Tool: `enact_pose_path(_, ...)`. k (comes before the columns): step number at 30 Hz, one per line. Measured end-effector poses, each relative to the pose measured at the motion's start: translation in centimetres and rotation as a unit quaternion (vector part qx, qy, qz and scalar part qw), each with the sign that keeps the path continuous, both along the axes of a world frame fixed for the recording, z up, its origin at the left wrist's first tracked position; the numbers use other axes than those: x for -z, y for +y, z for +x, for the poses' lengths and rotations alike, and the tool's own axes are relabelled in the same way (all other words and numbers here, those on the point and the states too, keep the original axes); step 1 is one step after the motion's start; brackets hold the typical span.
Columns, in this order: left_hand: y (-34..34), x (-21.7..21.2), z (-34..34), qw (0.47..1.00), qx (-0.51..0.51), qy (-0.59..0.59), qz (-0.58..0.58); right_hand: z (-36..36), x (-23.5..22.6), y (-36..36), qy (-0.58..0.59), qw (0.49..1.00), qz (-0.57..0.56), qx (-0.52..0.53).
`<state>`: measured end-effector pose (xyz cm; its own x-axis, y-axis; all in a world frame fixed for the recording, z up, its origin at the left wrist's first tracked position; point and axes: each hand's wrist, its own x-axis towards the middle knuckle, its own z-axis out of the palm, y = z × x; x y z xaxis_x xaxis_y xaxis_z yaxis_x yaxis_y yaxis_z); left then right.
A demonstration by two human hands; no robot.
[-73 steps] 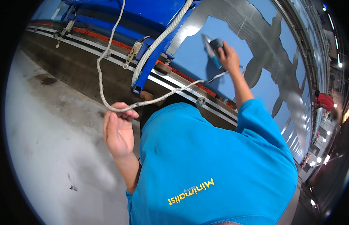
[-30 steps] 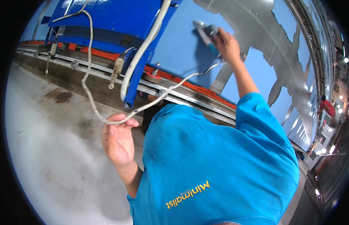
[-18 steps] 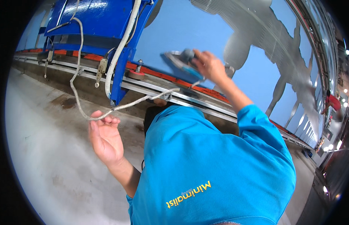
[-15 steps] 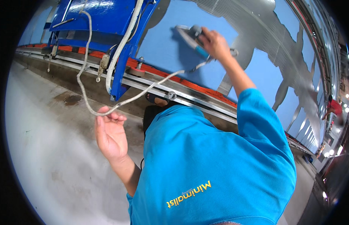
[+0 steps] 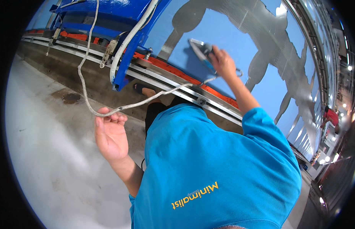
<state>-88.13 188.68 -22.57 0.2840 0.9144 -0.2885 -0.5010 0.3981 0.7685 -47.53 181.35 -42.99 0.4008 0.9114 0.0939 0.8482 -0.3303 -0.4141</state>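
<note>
My right hand grips the dark handle of a clothes iron with a pale pointed soleplate. The iron is over a light-blue surface with grey patches, beyond the rails; whether it touches is unclear. From its rear end runs a pale braided cord, sagging across in front of me. At the left my left hand, palm up, has its fingers curled around the low bend of this cord. From there the cord climbs to a blue metal frame.
The blue metal frame, with a ribbed white hose, stands at the upper left. Metal rails and an orange strip edge the blue surface. Grey floor lies to the left. A person in red is far off at right.
The iron and my right hand have come slightly nearer to me and shifted over the grey-patched blue surface. The left hand stays at the cord's bend. One foot shows farther left.
</note>
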Motion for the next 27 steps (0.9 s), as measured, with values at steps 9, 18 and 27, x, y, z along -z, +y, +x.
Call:
enact_pose_path(9, 7.7, -0.3, -7.4, 0.998, 0.057, 0.007, 0.024, -4.9, -4.3, 5.3, 0.078, 0.996, -0.037, -0.026)
enact_pose_path(18, 12.1, -0.9, -9.9, 0.996, 0.083, 0.039, 0.017, 0.8, -2.3, 26.5, -0.004, 0.999, 0.022, 0.032)
enact_pose_path(27, 15.7, -3.4, -7.6, 0.997, 0.042, 0.066, 0.001, 1.3, -1.4, 26.3, -0.027, 0.991, -0.068, 0.111)
